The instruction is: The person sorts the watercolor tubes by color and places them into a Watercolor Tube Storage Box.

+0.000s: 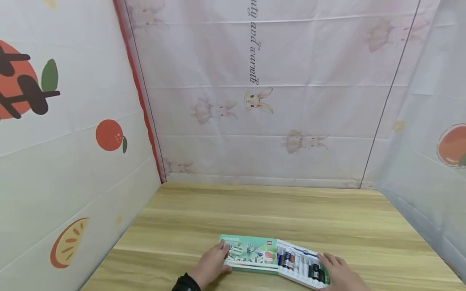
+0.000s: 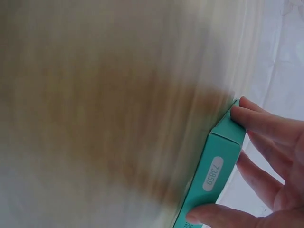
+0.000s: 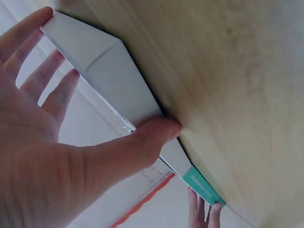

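A flat green box sleeve [image 1: 251,251] with a printed plant picture lies on the table, one end held by my left hand [image 1: 212,262]. In the left wrist view, the thumb and fingers [image 2: 266,126] grip the sleeve's green end [image 2: 202,183]. A white tray [image 1: 295,278] of paint tubes [image 1: 296,262] sticks out of the sleeve's right end, at a slight angle to it. My right hand [image 1: 342,275] holds the tray's outer end. The right wrist view has its thumb on the white side wall [image 3: 107,66] and fingertips along the far edge.
The wood-grain table [image 1: 262,210] reaches back to a pink rabbit-print curtain [image 1: 233,149]. White cloth with fruit prints hangs on the left [image 1: 83,161] and right sides. A dark band [image 1: 186,283] is around the left wrist.
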{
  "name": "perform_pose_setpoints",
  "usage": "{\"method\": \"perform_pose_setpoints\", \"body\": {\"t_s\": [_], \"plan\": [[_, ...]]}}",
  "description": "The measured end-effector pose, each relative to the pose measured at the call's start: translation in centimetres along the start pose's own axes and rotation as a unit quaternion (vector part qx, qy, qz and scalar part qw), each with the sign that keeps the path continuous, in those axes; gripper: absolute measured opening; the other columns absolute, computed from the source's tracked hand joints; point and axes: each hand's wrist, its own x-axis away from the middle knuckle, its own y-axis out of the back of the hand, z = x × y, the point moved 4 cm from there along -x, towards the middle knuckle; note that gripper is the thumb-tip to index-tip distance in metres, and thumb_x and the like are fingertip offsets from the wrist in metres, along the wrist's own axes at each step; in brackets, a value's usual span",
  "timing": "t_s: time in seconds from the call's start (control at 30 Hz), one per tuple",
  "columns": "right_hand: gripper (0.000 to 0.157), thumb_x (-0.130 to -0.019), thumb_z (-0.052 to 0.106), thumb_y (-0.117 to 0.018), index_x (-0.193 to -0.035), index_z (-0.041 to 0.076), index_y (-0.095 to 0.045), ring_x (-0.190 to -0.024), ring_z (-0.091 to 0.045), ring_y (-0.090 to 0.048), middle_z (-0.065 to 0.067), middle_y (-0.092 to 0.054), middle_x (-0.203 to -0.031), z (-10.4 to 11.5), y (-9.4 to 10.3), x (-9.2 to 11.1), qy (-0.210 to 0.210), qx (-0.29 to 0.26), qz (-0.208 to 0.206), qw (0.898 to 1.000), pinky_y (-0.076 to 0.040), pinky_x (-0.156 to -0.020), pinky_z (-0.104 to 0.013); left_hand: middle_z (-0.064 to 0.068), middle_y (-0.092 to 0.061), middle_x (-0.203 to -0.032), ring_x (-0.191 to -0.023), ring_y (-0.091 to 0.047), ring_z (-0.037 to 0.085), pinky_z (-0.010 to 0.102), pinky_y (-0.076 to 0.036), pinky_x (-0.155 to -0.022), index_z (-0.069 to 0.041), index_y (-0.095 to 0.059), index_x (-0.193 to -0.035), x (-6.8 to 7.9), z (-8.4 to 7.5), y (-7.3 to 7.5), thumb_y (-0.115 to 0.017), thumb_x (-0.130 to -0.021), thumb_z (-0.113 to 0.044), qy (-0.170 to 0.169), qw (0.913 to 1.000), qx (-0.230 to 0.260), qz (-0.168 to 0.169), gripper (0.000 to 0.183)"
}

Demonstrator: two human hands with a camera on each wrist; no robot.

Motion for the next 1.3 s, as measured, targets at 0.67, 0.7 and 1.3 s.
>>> {"method": "perform_pose_setpoints", "body": {"t_s": [0.67,0.7,1.3], "plan": [[0.092,-0.049,0.053,-0.068,-0.123,0.007,-0.037,-0.105,-0.038,-0.030,-0.015,-0.034,-0.121,-1.3,1.3,-0.9,0.074,-0.042,0.002,0.996,-0.033,-0.069,-0.056,0.023,-0.045,-0.111,-0.095,-0.048,0.029,0.034,-0.042,-0.074,-0.001,-0.054,-0.105,-0.1,0.1,0.1,-0.068,-0.059,-0.035,0.007,0.9999,0.010,0.000,0.058],[0.091,-0.050,0.052,-0.068,-0.123,0.008,-0.037,-0.106,-0.037,-0.030,-0.015,-0.034,-0.121,-1.4,1.3,-0.9,0.074,-0.044,0.006,0.996,-0.033,-0.070,-0.056,0.023,-0.045,-0.111,-0.095,-0.048,0.029,0.034,-0.042,-0.074,-0.001,-0.054,-0.105,-0.1,0.1,0.1,-0.068,-0.059,-0.035,0.006,0.9999,0.012,0.000,0.059],[0.089,-0.054,0.050,-0.067,-0.127,0.015,-0.031,-0.111,-0.039,-0.023,-0.014,-0.027,-0.127,-1.2,1.0,-2.2,0.134,-0.068,0.021,0.988,-0.028,-0.072,-0.060,0.023,-0.043,-0.113,-0.097,-0.047,0.029,0.033,-0.042,-0.074,-0.001,-0.051,-0.110,-0.1,-0.2,0.3,-0.068,-0.060,-0.032,0.011,0.9995,0.021,0.021,0.061]]}}
